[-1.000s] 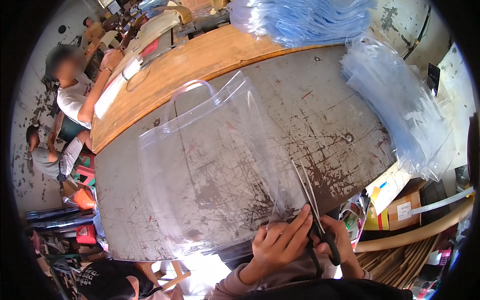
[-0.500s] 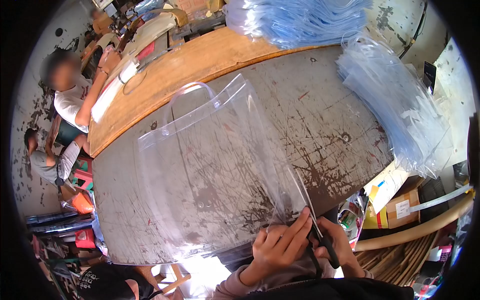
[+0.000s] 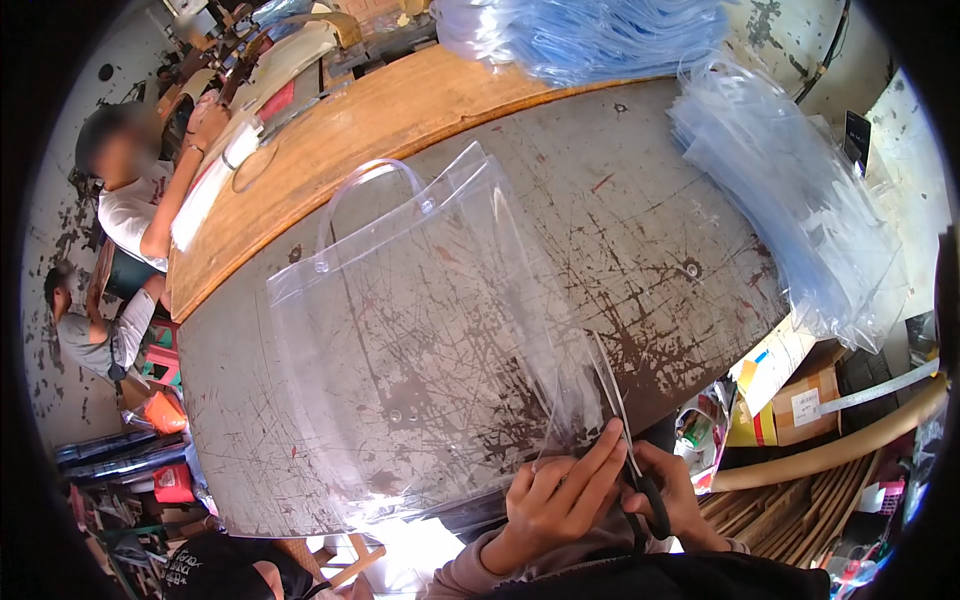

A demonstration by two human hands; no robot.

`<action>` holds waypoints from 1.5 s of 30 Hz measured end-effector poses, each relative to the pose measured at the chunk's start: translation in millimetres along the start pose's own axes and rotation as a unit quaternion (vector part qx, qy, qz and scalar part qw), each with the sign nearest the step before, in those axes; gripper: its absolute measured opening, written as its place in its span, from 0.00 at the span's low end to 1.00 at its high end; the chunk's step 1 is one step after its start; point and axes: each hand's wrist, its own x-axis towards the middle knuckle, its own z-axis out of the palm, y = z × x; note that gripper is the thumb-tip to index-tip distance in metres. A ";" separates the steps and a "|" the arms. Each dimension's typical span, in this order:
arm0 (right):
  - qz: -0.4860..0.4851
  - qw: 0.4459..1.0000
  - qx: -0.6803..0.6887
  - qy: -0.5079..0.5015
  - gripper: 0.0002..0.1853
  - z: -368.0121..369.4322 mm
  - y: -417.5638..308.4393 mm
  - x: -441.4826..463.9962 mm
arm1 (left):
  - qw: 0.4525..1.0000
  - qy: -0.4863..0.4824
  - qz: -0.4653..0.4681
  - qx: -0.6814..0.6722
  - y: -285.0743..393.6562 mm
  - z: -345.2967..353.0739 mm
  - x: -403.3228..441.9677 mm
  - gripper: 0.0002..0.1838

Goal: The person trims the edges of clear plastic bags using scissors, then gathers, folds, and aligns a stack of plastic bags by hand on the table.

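Observation:
A clear plastic bag [image 3: 420,330] with a clear loop handle [image 3: 372,172] lies on the worn table. My left hand [image 3: 562,495] is at the bag's lower right corner, gripping its edge, with two fingers stretched along the scissor blades. In my right hand [image 3: 672,490] are black-handled scissors [image 3: 612,385], their blades pointing away from me and slightly apart along the bag's right side edge. Just where the blades meet the plastic is hard to make out.
Bluish clear plastic bags lie stacked at the right [image 3: 790,190], and another pile [image 3: 590,35] sits at the back. Beyond a wooden board [image 3: 330,160], a person [image 3: 135,200] works at the left. A cardboard box [image 3: 808,405] stands below the table's right edge.
The view has shifted slightly, and the bag appears a little further left. The scissor blades look somewhat wider apart. Both hands stay at the same corner.

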 end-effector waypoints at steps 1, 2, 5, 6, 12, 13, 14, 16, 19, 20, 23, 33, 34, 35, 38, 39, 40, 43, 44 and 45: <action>-0.003 1.000 0.005 0.006 0.43 1.7 0.3 -0.1 | 1.000 0.002 -0.001 0.001 0.2 -0.2 0.3 0.15; -0.002 1.000 0.005 0.007 0.43 1.7 0.0 -0.1 | 1.000 0.005 -0.003 0.002 0.4 -0.3 0.6 0.15; -0.009 0.999 0.030 0.006 0.43 0.5 -1.9 0.8 | 1.000 -0.008 0.002 0.000 0.6 -2.1 -0.7 0.16; -0.013 1.000 0.024 0.000 0.44 -1.1 -2.3 1.9 | 1.000 -0.007 0.004 0.000 0.4 -1.4 -1.3 0.16; -0.011 1.000 0.007 -0.007 0.47 -3.2 -8.0 5.7 | 1.000 0.003 -0.006 -0.016 1.1 0.3 -3.1 0.17; -0.006 1.000 0.008 -0.006 0.48 -3.3 -8.8 5.7 | 1.000 -0.001 -0.009 -0.017 1.6 -0.2 -3.0 0.17; -0.006 1.000 0.008 -0.007 0.48 -3.7 -7.6 6.0 | 1.000 -0.005 -0.012 -0.018 1.9 -0.5 -3.1 0.17; -0.013 1.000 0.005 -0.018 0.47 -4.8 -4.1 6.8 | 1.000 -0.006 -0.010 -0.018 1.7 -0.5 -3.2 0.17; -0.021 1.000 0.009 -0.017 0.45 -5.1 -3.4 6.1 | 1.000 -0.010 -0.010 -0.018 1.7 -1.8 -2.3 0.18; -0.020 1.000 0.009 -0.017 0.45 -5.2 -3.4 5.1 | 1.000 -0.014 -0.012 -0.020 1.8 -2.5 -2.2 0.18; 0.006 1.000 -0.011 -0.008 0.43 -4.4 -2.4 2.5 | 1.000 -0.016 -0.013 -0.022 1.2 -2.3 -2.2 0.18; -0.045 0.970 -0.201 0.128 0.36 -28.5 -39.9 -9.6 | 0.991 0.043 -0.062 -0.114 0.8 -5.7 -17.4 0.16; -0.064 0.944 -0.273 0.172 0.35 -35.8 -42.4 -10.7 | 0.991 0.028 -0.052 -0.123 -0.5 -7.7 -17.7 0.16; -0.089 0.925 -0.293 0.224 0.33 -38.9 -42.6 -8.1 | 0.990 0.014 -0.042 -0.132 -1.6 -9.5 -17.8 0.15; -0.180 0.854 -0.361 0.329 0.33 -37.6 -54.3 1.5 | 0.990 -0.018 -0.036 -0.134 -3.5 -13.0 -17.1 0.15; -0.188 0.839 -0.389 0.331 0.32 -36.2 -59.0 4.4 | 0.991 -0.013 -0.034 -0.131 -4.0 -13.7 -17.5 0.15; -0.197 0.823 -0.416 0.333 0.31 -36.2 -63.3 6.7 | 0.989 -0.004 -0.031 -0.142 -4.0 -14.0 -19.0 0.16; -0.226 0.766 -0.512 0.316 0.26 -39.3 -60.4 23.2 | 0.988 0.006 -0.012 -0.154 -7.6 -13.0 -20.8 0.18; -0.230 0.766 -0.511 0.315 0.26 -38.2 -60.0 25.6 | 0.988 -0.002 -0.002 -0.155 -8.4 -13.3 -22.6 0.18; -0.230 0.750 -0.528 0.324 0.26 -37.6 -58.4 28.8 | 0.989 -0.009 -0.007 -0.145 -7.7 -13.6 -22.1 0.18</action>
